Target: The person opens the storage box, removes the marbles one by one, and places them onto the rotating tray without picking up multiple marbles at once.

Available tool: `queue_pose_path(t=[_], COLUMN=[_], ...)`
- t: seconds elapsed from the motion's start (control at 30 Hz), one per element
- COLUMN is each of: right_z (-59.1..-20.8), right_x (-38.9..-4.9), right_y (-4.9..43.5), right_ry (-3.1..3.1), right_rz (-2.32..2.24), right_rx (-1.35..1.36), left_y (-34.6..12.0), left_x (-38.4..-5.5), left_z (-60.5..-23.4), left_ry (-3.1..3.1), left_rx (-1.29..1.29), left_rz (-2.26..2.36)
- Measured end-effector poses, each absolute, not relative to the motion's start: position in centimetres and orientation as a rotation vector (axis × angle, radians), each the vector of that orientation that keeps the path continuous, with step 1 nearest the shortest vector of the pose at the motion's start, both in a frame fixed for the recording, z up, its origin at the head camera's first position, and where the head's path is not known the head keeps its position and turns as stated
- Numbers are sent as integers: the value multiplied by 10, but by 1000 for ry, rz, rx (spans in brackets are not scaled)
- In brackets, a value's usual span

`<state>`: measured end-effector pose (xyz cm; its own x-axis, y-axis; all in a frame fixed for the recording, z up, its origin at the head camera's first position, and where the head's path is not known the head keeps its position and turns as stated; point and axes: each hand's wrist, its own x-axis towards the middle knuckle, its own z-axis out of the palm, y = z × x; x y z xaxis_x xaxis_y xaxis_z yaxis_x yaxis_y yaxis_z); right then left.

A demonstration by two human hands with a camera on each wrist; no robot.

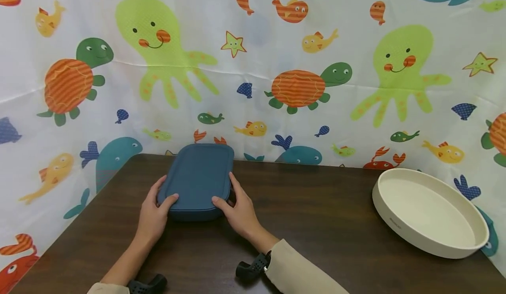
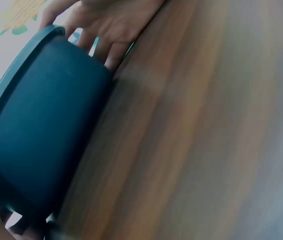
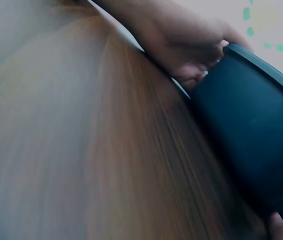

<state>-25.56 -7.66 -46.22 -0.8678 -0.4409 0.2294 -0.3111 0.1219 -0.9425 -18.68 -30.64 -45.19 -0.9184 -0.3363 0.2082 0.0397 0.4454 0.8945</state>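
Note:
A dark blue rectangular food container [image 1: 201, 177] with rounded corners and a fitted lid sits at the left part of the table. My left hand [image 1: 153, 212] grips its near left side, thumb on the lid edge. On the opposite side my right hand [image 1: 240, 208] holds it the same way, thumb over the near right corner. The left wrist view shows the container's smooth side wall [image 2: 46, 120] low over the wood. In the right wrist view the same wall [image 3: 251, 125] appears at the right. The fingers under and behind the container are partly hidden.
A large round cream tray [image 1: 431, 210] with a low rim lies at the right end of the dark wooden table [image 1: 308, 223]. Behind the table hangs a white curtain [image 1: 253, 34] printed with sea animals.

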Motion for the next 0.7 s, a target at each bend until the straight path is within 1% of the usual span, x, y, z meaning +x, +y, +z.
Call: queue_pose_path(t=[0.2,0.4,0.7], right_z=[-464,-462,-464], right_x=[-264,-268,-277], right_y=[-42,-11,27], right_ry=[2265,2428,2538], right_rz=[-1869,-1813,-1876], right_rx=[-788,-741,-645], left_y=[-269,-234,-188], left_x=[-193,-204,-226], left_z=[-451,-455,-458], left_ry=[-2307,-2251,-2253], left_rx=[261,252,251], left_rz=[-1549,-1628,-1545])
